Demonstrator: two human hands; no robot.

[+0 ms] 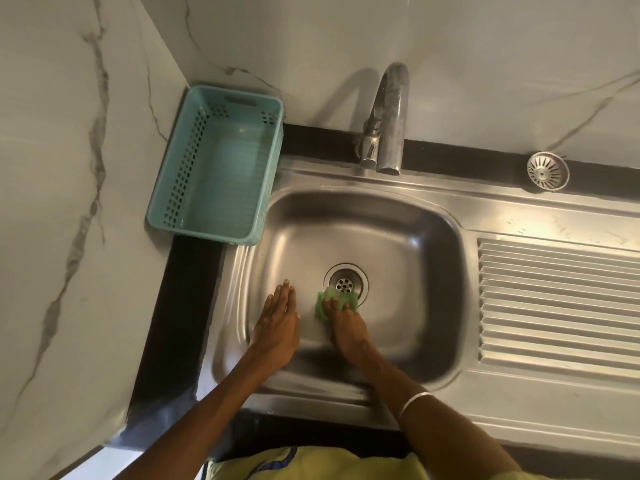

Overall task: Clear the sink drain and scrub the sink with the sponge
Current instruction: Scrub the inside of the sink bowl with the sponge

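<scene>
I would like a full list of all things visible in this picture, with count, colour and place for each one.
sink: one, steel, centre, with ribbed drainboard on its right
drain: one, metal, basin floor, uncovered
sponge: one, green, at the near edge of the drain
strainer: one, silver, on the black counter strip behind the drainboard
faucet: one, steel, behind the basin
basket: one, turquoise, back left corner
bangle: one, pale, right wrist
left hand: flat on basin floor
right hand: presses the sponge

Left hand (pixel 277 320) flat, fingers (pixel 284 292) straight. Right hand (pixel 346 323) palm down, fingers curled; both forearms extended forward.
</scene>
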